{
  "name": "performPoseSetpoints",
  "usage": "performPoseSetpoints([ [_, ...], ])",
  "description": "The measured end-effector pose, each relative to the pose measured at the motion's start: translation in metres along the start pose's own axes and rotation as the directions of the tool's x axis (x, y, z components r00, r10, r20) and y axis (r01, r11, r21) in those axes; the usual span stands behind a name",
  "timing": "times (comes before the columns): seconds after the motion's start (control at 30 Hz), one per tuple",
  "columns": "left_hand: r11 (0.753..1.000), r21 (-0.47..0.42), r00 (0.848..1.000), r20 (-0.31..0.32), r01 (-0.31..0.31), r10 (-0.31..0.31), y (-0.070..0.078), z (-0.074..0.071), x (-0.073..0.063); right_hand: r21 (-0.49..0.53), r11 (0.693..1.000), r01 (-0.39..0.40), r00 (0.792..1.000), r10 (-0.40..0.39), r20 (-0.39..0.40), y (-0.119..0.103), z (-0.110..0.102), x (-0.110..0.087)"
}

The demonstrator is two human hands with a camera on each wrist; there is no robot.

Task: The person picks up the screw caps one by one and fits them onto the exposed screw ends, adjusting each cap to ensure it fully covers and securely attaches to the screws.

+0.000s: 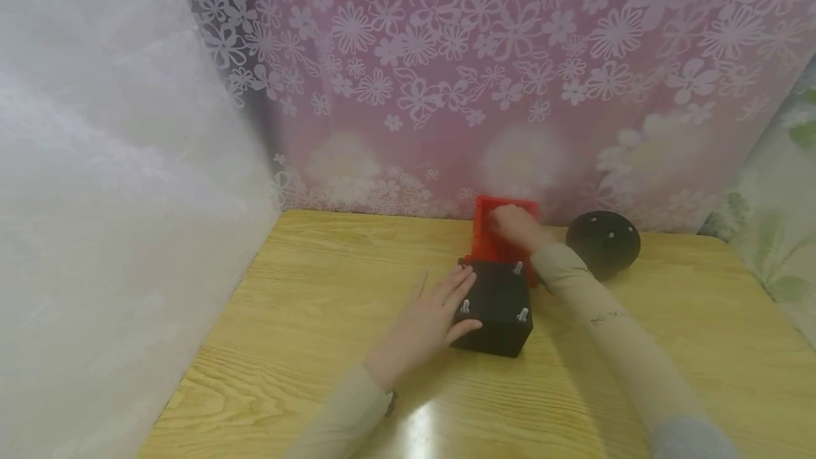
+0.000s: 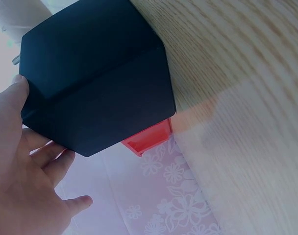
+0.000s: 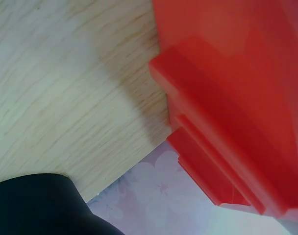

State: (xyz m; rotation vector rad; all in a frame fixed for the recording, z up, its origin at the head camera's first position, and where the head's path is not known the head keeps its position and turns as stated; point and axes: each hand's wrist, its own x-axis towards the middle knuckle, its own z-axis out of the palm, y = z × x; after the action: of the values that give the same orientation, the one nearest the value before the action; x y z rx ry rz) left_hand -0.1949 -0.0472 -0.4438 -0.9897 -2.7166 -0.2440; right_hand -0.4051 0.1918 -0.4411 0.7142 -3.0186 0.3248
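Observation:
A black box with several small metal pegs on its top stands on the table. My left hand rests on its left side, fingers straight across the top and thumb toward the near face. In the left wrist view, the black box fills much of the picture beside that hand. Right behind it is a red plastic container, its hollow facing me. My right hand reaches into the hollow, blurred; I cannot tell what its fingers hold. Up close, the red container shows a stepped rim.
To the right of the red container sits a round black object with small metal pegs on top. The wood-grain table ends at a pink flowered curtain at the back. A pale sheet hangs along the left.

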Motion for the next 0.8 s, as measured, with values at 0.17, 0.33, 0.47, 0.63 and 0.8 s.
performPoseSetpoints([
  [0.17, 1.000, -0.001, 1.000, -0.001, 0.003, -0.003, -0.0002, -0.0009, -0.0002, -0.004, 1.000, -0.005, 1.000, 0.005, 0.005, -0.0021, -0.0010, 0.0016],
  [0.33, 1.000, 0.011, 1.000, -0.003, -0.002, 0.002, -0.0010, 0.0007, -0.0001, -0.011, 1.000, -0.010, 1.000, 0.011, 0.026, -0.0018, 0.0035, 0.0024],
  [0.47, 1.000, 0.013, 1.000, -0.002, -0.006, 0.006, -0.0007, 0.0007, -0.0003, -0.025, 1.000, -0.004, 1.000, 0.004, 0.004, 0.0003, 0.0072, 0.0040],
  [0.63, 1.000, 0.017, 1.000, -0.012, -0.009, 0.009, -0.0005, 0.0013, -0.0003, -0.039, 0.999, -0.010, 1.000, 0.011, 0.007, 0.0003, 0.0076, 0.0023],
  [0.8, 0.999, 0.031, 1.000, -0.021, -0.011, 0.012, -0.0006, 0.0020, -0.0003, -0.036, 0.999, -0.026, 0.999, 0.027, 0.027, -0.0005, 0.0081, 0.0003],
])
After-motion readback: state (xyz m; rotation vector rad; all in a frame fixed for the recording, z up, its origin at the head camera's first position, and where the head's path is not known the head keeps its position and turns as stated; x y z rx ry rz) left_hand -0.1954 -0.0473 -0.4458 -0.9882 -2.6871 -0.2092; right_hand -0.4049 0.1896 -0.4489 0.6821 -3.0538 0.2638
